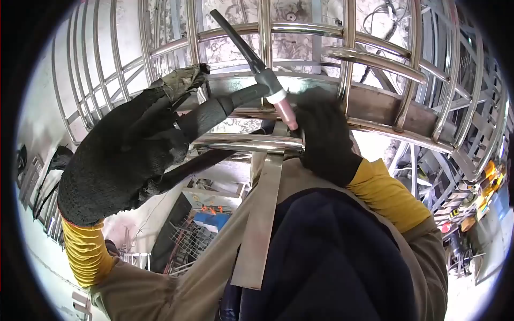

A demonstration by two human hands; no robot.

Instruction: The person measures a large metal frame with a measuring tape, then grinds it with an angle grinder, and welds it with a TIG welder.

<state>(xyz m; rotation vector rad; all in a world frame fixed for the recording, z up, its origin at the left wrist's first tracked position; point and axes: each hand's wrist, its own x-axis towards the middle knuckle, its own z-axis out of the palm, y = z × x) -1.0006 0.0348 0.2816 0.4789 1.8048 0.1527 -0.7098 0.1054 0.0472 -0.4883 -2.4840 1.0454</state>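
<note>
At the stainless tube frame (375,61): left hand (123,155) wrapped round the TIG torch (225,107), pink cup (286,113) down on the joint where the flat strip (262,224) meets the horizontal tube (241,143). Right hand (324,142) clamped on that tube just beside the cup. No arc showing, no bead visible. I'd judge the joint not welded yet. Count: one torch, one strip, two gloved hands.

A wire mesh rack (190,243) was seen low in the view, with a blue box (214,220) just behind it. Steel frames (474,123) were stacked at the right edge, yellow and orange items (490,171) beside them. Cables (383,13) were hung at the top.
</note>
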